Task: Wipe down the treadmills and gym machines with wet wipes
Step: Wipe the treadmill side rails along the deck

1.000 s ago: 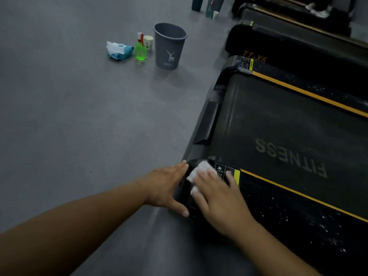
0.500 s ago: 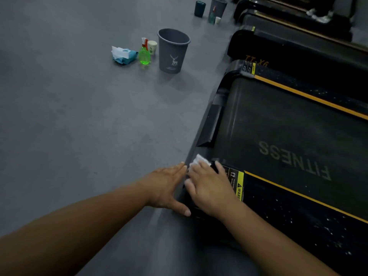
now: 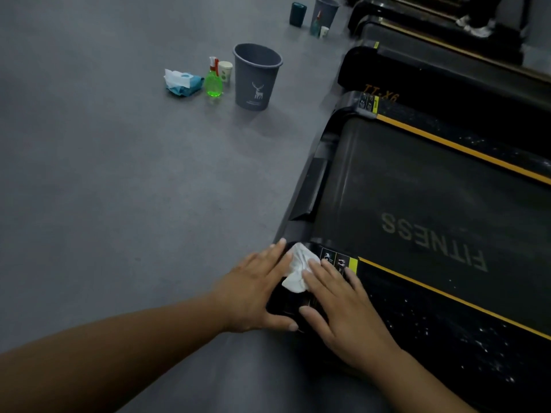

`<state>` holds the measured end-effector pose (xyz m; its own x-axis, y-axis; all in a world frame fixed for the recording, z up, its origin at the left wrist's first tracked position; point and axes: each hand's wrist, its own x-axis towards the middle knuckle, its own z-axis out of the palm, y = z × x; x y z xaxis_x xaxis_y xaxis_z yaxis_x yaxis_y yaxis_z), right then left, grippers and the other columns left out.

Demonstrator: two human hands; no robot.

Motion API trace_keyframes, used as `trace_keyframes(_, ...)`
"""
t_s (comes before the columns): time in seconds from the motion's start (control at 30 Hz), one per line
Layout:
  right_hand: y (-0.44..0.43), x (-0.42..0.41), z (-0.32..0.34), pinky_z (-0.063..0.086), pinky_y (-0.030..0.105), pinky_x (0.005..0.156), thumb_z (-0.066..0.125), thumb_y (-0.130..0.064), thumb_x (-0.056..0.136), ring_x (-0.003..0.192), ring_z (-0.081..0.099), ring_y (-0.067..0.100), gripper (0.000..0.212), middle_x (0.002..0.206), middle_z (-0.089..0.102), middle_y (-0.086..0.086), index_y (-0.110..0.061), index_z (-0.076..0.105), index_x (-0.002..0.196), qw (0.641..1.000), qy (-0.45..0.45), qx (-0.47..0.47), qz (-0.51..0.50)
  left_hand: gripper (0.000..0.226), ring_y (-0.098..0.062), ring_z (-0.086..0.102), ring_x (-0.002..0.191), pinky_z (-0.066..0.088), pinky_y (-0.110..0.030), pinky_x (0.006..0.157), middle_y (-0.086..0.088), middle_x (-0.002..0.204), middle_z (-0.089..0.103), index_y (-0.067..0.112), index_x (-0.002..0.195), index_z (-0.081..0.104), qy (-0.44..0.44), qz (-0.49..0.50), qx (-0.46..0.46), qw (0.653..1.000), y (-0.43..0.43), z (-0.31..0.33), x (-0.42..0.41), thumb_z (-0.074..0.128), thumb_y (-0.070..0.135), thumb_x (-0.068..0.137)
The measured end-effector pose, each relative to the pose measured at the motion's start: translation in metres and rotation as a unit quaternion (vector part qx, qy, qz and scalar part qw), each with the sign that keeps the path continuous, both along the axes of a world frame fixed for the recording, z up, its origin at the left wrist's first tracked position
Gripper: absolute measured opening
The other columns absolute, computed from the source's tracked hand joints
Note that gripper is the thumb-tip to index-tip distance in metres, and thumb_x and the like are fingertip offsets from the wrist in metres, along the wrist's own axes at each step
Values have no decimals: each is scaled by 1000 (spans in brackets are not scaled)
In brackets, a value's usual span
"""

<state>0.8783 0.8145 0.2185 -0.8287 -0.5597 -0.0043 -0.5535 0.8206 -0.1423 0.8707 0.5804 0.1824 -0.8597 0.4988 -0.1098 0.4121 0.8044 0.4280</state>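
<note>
We see both hands laid on the rear corner of a treadmill (image 3: 417, 180). The right hand (image 3: 343, 305) lies flat, fingers spread wide, pressing a crumpled white wipe (image 3: 298, 269) onto the black corner cap; the wipe sticks out from under its fingertips toward the left hand. The left hand (image 3: 256, 290) rests open against the outer side of the same corner, fingers together and pointing forward, thumb hooked along the cap's near edge; it holds nothing, and its fingertips come just beside the wipe. Both forearms are bare.

Just ahead of the right fingers sits a small warning label (image 3: 338, 260) with a yellow end, and from it a yellow stripe runs off along the side rail to the right. Beyond the hands lies the dark belt, printed with FITNESS upside down to us. The rail to the right of the right hand is flecked with pale specks.

Farther ahead of the left hand, on the grey floor (image 3: 119, 174), stand a grey bin (image 3: 256, 79) with a white deer on it, a paper cup (image 3: 225, 70), a green spray bottle (image 3: 214, 81) and a blue wipe pack (image 3: 182, 83) with a sheet pulled up. More treadmills lie beyond ours, and a second bin (image 3: 326, 10) stands at the far top.
</note>
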Motion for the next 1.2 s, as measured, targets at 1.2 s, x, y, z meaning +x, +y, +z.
trace_keyframes(1.2,23,4,-8,20,42,121,39,-25,88,143,38,15,57,151,48,3,-11,54,141,992,4,-125,-19,94,-7,0,155,4,-21,119,6,170,-4,26,163,-2,-167,293,251,907,66,1,4,33,73,90)
